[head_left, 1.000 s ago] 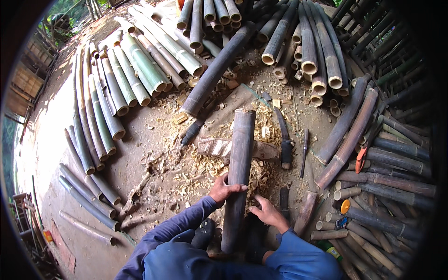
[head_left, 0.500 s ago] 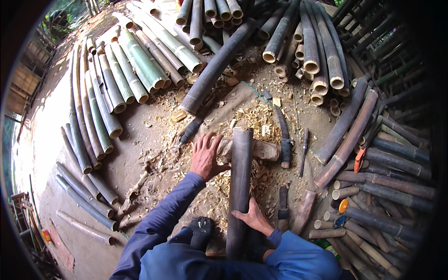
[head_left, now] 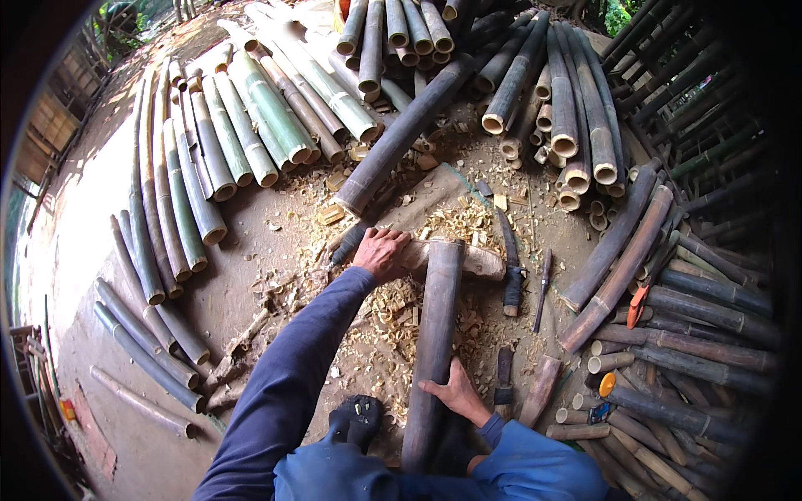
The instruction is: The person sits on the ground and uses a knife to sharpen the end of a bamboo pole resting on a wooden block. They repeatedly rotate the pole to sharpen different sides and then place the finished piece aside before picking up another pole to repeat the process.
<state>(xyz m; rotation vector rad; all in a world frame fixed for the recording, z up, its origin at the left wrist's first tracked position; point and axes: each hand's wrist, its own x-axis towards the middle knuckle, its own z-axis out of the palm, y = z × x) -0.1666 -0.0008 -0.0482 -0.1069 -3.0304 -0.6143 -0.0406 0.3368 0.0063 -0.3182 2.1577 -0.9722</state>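
Note:
A dark bamboo tube (head_left: 435,334) leans lengthwise in front of me, its far end resting over a pale, rough wooden block (head_left: 480,262). My right hand (head_left: 455,391) grips the tube's lower right side, thumb on top, the other fingers partly hidden. Over the block's left end my left hand (head_left: 381,253) is closed, fingers curled down on the wood. Just left of that hand shows a black-wrapped handle (head_left: 347,245). Right of the block lies a curved knife (head_left: 510,263) with a wrapped handle. Beyond it is a thin dark tool (head_left: 543,288); nearer me lies a shorter wrapped-handle tool (head_left: 503,384).
Wood shavings (head_left: 376,334) litter the ground around the block. A long dark bamboo pole (head_left: 405,134) slants beyond it. Green bamboo poles (head_left: 267,108) fan out at far left, and more bamboo (head_left: 702,313) piles up on the right, with an orange-handled tool (head_left: 637,306) on it.
My left hand has moved forward and right, from hovering open beside the tube to closing on the block's left end. My right hand stays on the tube; the whole view has shifted slightly.

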